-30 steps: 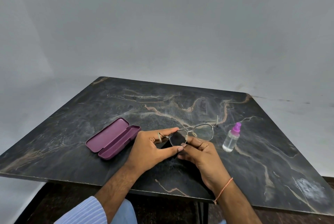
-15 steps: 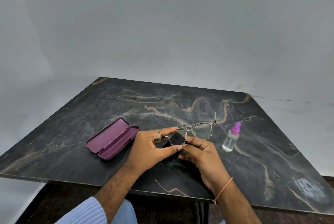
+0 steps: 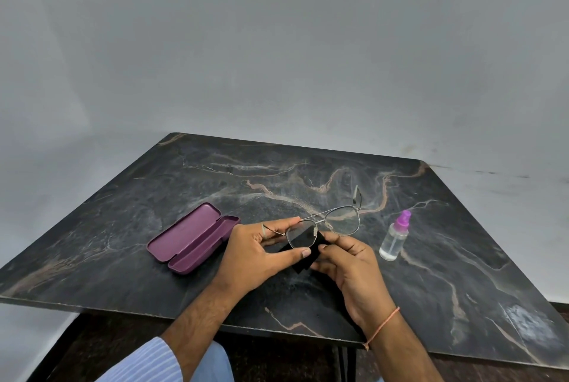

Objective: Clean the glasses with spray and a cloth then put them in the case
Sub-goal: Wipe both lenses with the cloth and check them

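Thin metal-framed glasses [image 3: 341, 221] are held above the dark marble table [image 3: 308, 175]. My left hand [image 3: 258, 250] pinches the rim of the left lens between thumb and forefinger. My right hand [image 3: 351, 267] holds a black cloth [image 3: 303, 254] against that same lens from behind and below. The right lens sticks out free, its temple arm pointing up and away. A small clear spray bottle [image 3: 395, 237] with a purple nozzle stands upright right of my hands. The purple glasses case [image 3: 192, 237] lies open on the table to the left.
The table's near edge [image 3: 215, 324] runs just under my forearms. A pale wall rises behind the table. A whitish smudge [image 3: 529, 320] marks the table's near right corner.
My hands stay in the same place. The glasses have tilted slightly, and more of the black cloth shows below the left lens.
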{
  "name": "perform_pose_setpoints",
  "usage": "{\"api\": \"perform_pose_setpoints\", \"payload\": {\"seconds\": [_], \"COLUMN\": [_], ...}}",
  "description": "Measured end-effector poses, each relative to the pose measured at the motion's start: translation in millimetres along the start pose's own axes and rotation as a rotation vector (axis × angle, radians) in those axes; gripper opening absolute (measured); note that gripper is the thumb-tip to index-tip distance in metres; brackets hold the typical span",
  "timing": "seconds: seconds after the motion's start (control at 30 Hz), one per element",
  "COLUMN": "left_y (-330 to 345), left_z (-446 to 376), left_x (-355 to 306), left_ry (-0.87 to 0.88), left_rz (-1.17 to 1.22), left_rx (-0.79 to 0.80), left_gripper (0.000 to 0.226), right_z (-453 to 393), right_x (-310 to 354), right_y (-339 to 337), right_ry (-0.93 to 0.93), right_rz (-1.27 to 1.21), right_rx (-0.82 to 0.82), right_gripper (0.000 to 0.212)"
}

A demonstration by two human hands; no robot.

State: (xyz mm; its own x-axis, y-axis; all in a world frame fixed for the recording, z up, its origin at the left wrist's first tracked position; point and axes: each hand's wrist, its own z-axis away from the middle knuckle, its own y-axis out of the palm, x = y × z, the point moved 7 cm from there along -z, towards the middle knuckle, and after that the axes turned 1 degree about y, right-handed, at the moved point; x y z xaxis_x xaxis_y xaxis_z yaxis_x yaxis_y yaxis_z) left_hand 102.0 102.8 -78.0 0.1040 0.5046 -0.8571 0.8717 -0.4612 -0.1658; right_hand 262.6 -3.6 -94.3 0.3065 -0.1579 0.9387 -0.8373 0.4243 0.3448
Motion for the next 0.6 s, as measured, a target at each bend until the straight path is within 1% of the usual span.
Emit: {"api": "perform_pose_setpoints", "payload": {"seconds": [0.07, 0.17, 0.2, 0.3, 0.43, 0.6], "left_y": [-0.3, 0.5, 0.3, -1.1, -3.9, -7.6], "left_z": [-0.1, 0.5, 0.7, 1.3, 0.8, 2.3], "left_x": [1.0, 0.1, -0.5, -2.4, -2.3, -6.9], "left_ry": [-0.010, -0.005, 0.004, 0.030, 0.052, 0.080], "left_rz": [0.010, -0.010, -0.024, -0.048, -0.029, 0.039], "left_rx": [-0.004, 0.014, 0.017, -0.001, -0.017, -0.030], "left_gripper": [0.059, 0.059, 0.059, 0.057, 0.055, 0.059], "right_z": [0.8, -0.6, -1.6, -4.4, -4.5, -4.4], "right_x": [2.0, 4.1, 4.3, 3.9, 4.4, 3.0], "right_y": [-1.8, -6.4, -8.3, -17.7, -24.8, -23.6], "right_ry": [-0.016, -0.026, -0.030, -0.042, -0.043, -0.045], "right_rz": [-0.042, -0.133, -0.159, -0.231, -0.322, -0.267], "right_rx": [-0.017, -0.070, -0.090, -0.168, -0.201, -0.211], "right_gripper": [0.037, 0.024, 0.022, 0.027, 0.021, 0.019]}}
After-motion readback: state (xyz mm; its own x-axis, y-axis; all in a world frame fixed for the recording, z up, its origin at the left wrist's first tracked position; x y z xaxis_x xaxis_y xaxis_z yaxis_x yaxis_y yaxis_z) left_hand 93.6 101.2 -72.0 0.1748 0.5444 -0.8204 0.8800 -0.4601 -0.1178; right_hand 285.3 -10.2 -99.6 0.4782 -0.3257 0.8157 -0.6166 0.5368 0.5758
